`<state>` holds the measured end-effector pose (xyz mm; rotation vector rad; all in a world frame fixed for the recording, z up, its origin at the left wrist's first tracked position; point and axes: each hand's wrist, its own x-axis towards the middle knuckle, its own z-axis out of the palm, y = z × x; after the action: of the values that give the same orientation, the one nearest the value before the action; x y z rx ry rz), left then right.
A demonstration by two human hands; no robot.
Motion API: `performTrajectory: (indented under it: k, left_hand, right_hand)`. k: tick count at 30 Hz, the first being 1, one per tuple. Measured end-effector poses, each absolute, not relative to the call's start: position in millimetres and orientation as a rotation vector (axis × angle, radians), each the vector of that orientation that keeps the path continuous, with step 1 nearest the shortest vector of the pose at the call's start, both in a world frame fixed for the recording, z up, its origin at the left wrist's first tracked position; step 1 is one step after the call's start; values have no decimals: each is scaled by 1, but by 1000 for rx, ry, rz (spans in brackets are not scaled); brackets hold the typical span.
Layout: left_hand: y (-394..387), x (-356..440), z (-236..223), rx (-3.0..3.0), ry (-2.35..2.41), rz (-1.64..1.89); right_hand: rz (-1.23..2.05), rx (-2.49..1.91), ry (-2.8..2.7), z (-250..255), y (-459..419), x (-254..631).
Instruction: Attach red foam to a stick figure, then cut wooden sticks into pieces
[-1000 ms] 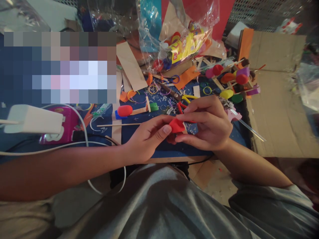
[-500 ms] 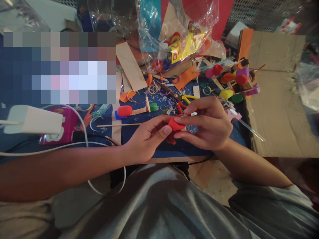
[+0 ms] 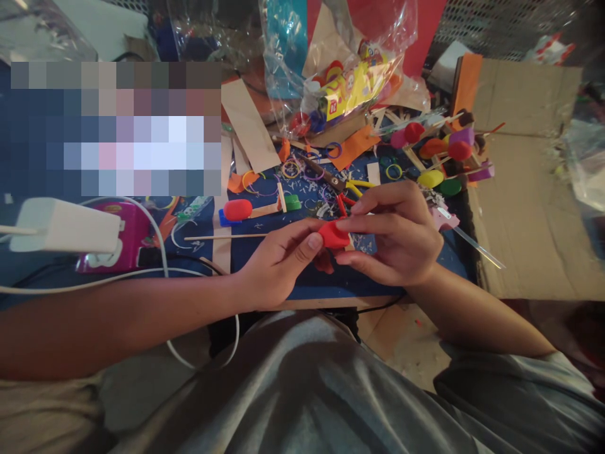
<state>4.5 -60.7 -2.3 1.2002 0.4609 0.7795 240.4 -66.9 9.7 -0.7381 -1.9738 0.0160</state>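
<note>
Between both hands is a red lump of modelling clay (image 3: 333, 234), smooth and rounded. My left hand (image 3: 283, 261) pinches its left end between thumb and fingers. On the other side, my right hand (image 3: 397, 236) has its fingertips on the top and right of the lump, with the thumb below. A darker red piece (image 3: 324, 261) shows just under the clay, partly hidden by the hands. Beyond the right fingers lie scissors (image 3: 334, 180) with yellow and red handles partly in view. To the left, a red clay block (image 3: 237, 209) rests on a blue one.
A glue gun (image 3: 444, 217), pink, lies right of my right hand. Behind it stands a stick model (image 3: 442, 148) with coloured clay pieces. Clear bags with a yellow packet (image 3: 352, 85) are at the back. Cardboard (image 3: 529, 189) lies right; a white charger (image 3: 66, 224) and cables left.
The red clay has gone from a pointed shape to a rounder one as my right fingers shift over it. My left hand stays nearly in place.
</note>
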Motion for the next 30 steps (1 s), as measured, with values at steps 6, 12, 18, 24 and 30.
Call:
performTrajectory:
  k: [6, 12, 18, 24, 30]
  left_hand:
    - [-62, 5, -8, 1151, 483, 755]
    - [-63, 4, -5, 1132, 480, 758]
    - [-63, 5, -7, 1120, 463, 749]
    - [-63, 4, -6, 1093, 450, 752]
    - [-63, 3, -1, 1144, 493, 723]
  right_hand:
    - [32, -687, -1982, 8, -66, 240]
    - [1, -737, -1994, 9, -66, 241]
    - [7, -750, -1982, 8, -68, 238]
    - [6, -759, -1990, 6, -67, 240]
    - [22, -722, -1976, 4, -65, 238]
